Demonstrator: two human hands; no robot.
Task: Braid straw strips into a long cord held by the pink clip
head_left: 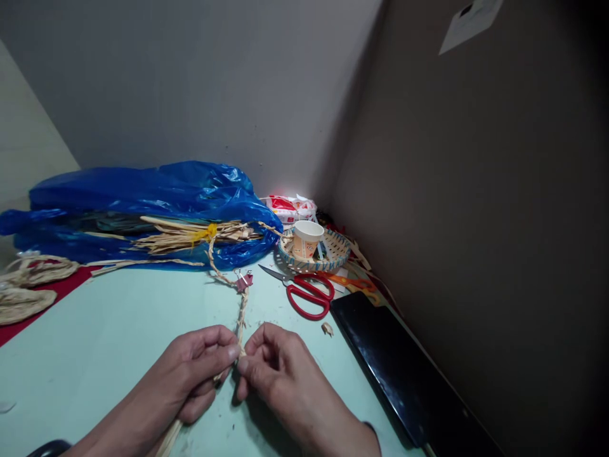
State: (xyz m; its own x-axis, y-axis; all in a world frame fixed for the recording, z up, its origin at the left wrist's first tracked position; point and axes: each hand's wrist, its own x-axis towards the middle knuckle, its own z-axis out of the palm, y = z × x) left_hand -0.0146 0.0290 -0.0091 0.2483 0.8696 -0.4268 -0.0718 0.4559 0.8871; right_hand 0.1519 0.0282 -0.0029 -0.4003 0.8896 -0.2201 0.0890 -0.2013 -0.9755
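Observation:
A thin braid of straw strands (242,311) runs down the table towards me. My left hand (202,368) pinches its lower end between thumb and fingers, and loose strands (170,438) trail out below that palm. Right beside it, my right hand (273,362) grips the same braid with thumb and index finger. A pink binder clip (244,281) is clamped on the braid above the hands. Beyond the clip, the braid bends up to the left towards a straw bundle (190,236) tied with yellow string.
A blue plastic bag (143,187) lies behind the straw. Red-handled scissors (309,296) rest right of the clip, near a woven basket (340,252) holding a paper cup (307,238). A black flat device (380,362) borders the right wall. Straw coils (28,295) sit at left.

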